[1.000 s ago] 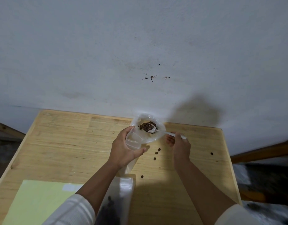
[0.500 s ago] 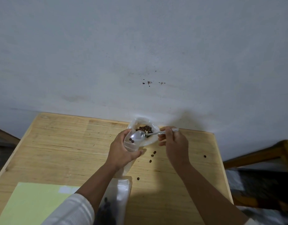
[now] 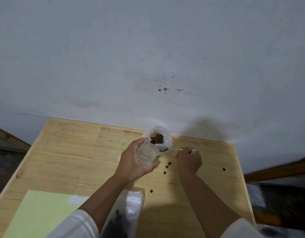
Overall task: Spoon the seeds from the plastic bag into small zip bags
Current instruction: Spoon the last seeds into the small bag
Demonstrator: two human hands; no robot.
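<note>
- A filled zip bag [image 3: 129,215] is seen lying at the table's [image 3: 65,152] near edge, about midway along it; dark seeds show through its clear plastic, and part of it is covered by the left forearm.
- A pale green sheet [image 3: 40,215] lies flat at the near left corner; a small white patch is carried near its far edge, and no writing can be read on it.
- One loose seed [image 3: 151,191] is found on the wood just beyond the filled bag.
- A small empty bag [image 3: 145,154] is held by the left hand [image 3: 132,162], fingers and thumb curled round it so that its mouth is kept open and turned toward the far edge.
- Three spilled seeds [image 3: 167,167] lie between the two hands, and a single one [image 3: 224,169] lies well apart near the right edge.
- A spoon [image 3: 172,149] is pinched by its handle in the right hand [image 3: 188,160], with the fingers curled over it; its bowl sits just beside the open mouth of the empty bag. Whether anything is carried in the bowl cannot be told.
- The plastic bag [image 3: 166,134] stands at the far edge, against the wall [image 3: 148,57], its mouth open and a heap of brown seeds [image 3: 157,139] visible inside.
- No brand, label or legible text is visible anywhere.
</note>
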